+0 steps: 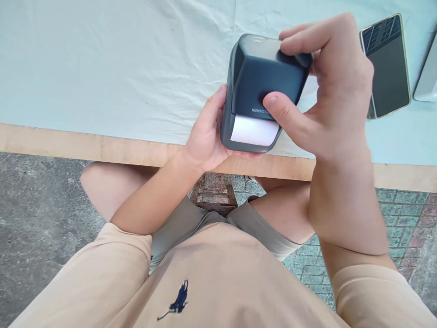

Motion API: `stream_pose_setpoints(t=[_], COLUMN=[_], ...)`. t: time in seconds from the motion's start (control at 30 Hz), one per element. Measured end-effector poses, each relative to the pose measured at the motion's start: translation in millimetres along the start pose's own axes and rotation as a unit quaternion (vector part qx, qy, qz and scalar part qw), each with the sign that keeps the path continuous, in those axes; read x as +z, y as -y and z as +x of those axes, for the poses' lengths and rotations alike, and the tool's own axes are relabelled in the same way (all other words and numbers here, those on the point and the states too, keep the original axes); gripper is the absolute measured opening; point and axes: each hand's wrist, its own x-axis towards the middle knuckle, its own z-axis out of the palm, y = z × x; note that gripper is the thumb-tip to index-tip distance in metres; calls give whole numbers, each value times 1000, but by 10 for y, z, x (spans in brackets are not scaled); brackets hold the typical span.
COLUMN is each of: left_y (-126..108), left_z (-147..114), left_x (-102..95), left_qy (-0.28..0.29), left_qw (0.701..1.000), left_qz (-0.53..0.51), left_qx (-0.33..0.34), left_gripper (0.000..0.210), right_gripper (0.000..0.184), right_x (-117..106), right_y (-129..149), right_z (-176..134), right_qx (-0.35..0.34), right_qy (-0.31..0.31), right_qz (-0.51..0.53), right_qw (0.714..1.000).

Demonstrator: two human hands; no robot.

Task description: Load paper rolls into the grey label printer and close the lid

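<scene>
A dark NIIMBOT label printer (264,82) is held up over the near edge of the table, tilted slightly. White label paper (254,130) shows in the slot at its near end. My left hand (210,130) cradles the printer from the left and from below, its thumb along the side; the other fingers are mostly hidden underneath. From the right, my right hand (334,86) grips the printer, with the thumb on the top cover by the brand name and the fingertips at the far right corner.
A light cloth (119,68) covers the table, whose bare wooden edge (143,148) runs along the front. To the right lies a smartphone (389,68), with a white and grey object (428,75) cut off beyond it. My legs are under the table edge.
</scene>
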Motion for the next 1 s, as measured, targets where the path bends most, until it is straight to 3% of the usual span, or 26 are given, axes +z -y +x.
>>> stream_pose_setpoints(t=[0.2,0.4,0.7,0.83,1.0], left_y=[-34,42,64,54,60], left_z=[11,-20,-26,-32,-51], left_x=[-4,-80,-80,-20,-7], left_qy=[5,29,-6,5,-2], left_qw=[1000,999,997,997,999], left_qz=[10,31,65,63,26], left_qx=[-24,23,38,41,35], left_gripper=[48,37,35,41,46], right_gripper=[31,38,46,23,23], right_x=[2,-16,-37,-24,-47], right_y=[-16,-41,-59,-43,-13], right_z=[-32,-37,8,-15,-34], right_qx=[-25,8,8,30,42], right_qy=[-5,20,30,5,17], right_qz=[36,21,95,142,140], right_qw=[999,1000,995,989,989])
